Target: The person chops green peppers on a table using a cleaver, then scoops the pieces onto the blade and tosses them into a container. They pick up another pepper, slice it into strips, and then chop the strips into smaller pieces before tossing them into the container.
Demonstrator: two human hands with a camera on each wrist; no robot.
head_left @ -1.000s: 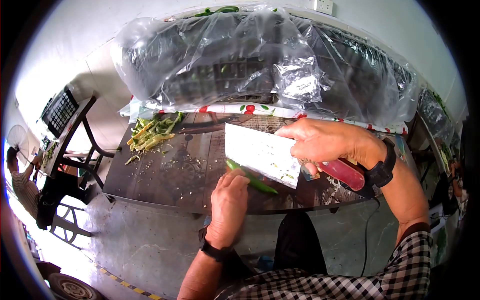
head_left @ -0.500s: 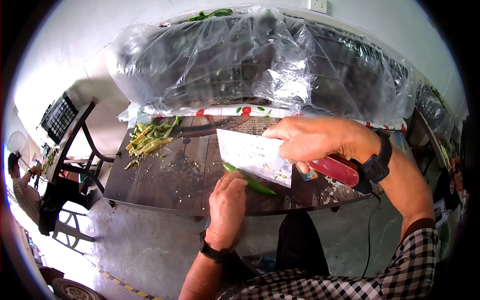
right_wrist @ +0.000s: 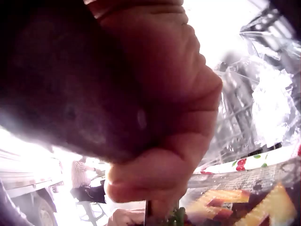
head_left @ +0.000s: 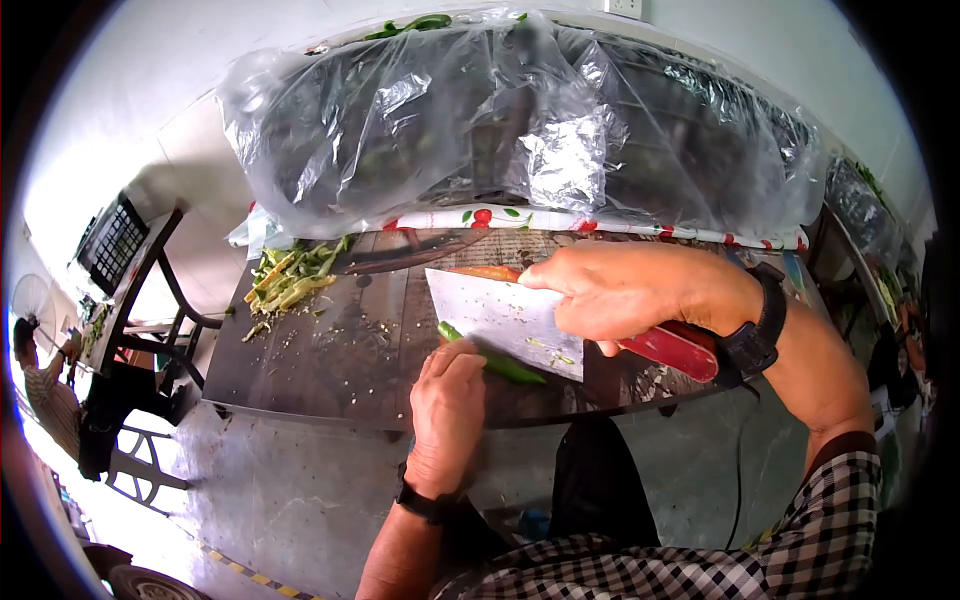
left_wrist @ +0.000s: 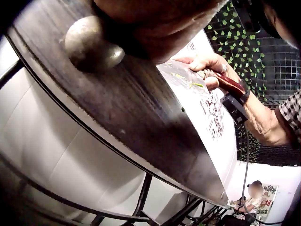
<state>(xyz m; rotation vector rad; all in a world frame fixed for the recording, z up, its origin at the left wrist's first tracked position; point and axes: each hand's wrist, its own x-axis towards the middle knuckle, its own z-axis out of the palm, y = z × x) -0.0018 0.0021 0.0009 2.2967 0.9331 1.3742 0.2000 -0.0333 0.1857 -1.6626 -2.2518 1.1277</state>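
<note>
In the head view a green pepper (head_left: 506, 368) lies near the table's front edge, and my left hand (head_left: 446, 400) holds its left end under curled fingers. My right hand (head_left: 625, 295) grips a wide cleaver (head_left: 510, 322) where blade and red handle (head_left: 678, 350) meet; the blade is beside the pepper's far side. Small green bits stick to the blade. The right wrist view shows my right hand (right_wrist: 164, 103) closely, fingers bent round the cleaver. In the left wrist view my left hand (left_wrist: 160, 23) is dark and the pepper cannot be made out.
Cut green and yellow strips (head_left: 290, 280) are heaped at the table's (head_left: 300, 370) back left, with seeds scattered nearby. Behind stand crates under clear plastic (head_left: 400, 130), above a cherry-patterned cloth (head_left: 540, 219). Another person (head_left: 48, 385) sits at the far left.
The cleaver and my right hand have shifted slightly left and its blade has tilted. My left hand still holds the pepper. An orange-red piece now shows behind the blade's upper edge.
</note>
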